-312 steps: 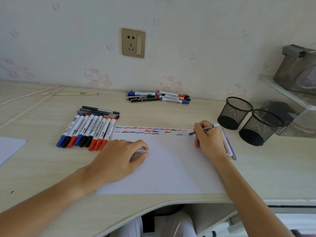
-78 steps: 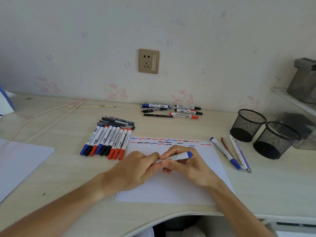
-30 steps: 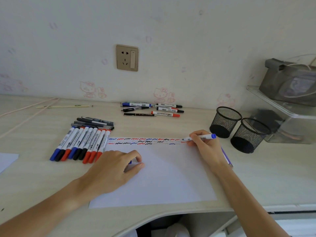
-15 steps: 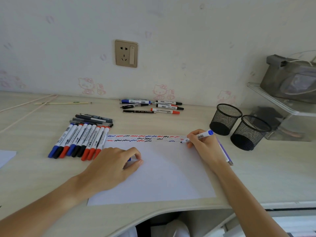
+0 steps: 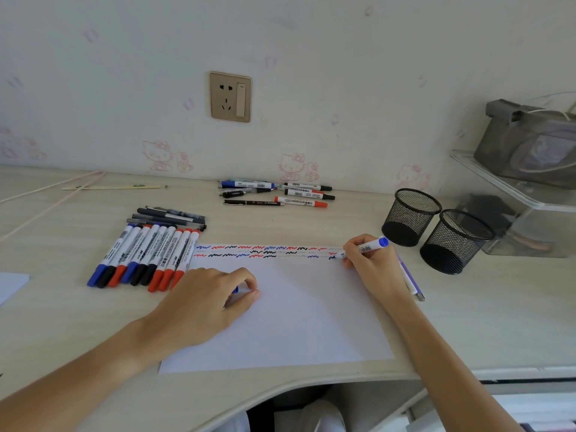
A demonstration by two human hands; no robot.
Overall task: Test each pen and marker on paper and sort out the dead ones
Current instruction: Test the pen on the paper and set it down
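Testing looks well advanced: 2 rows of squiggles cross the paper (image 5: 280, 313). Right hand (image 5: 371, 266) pinches a blue marker (image 5: 363, 248), tip on the second row's right end; left hand (image 5: 205, 304) curls around its cap (image 5: 236, 289). Beside it, 2 pens (image 5: 413, 283) remain.

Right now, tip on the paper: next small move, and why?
Probably a short squiggle at the right end of the lower row. The right hand holds the blue marker with its tip on the paper there, and the left hand, pinching a blue cap, steadies the sheet.
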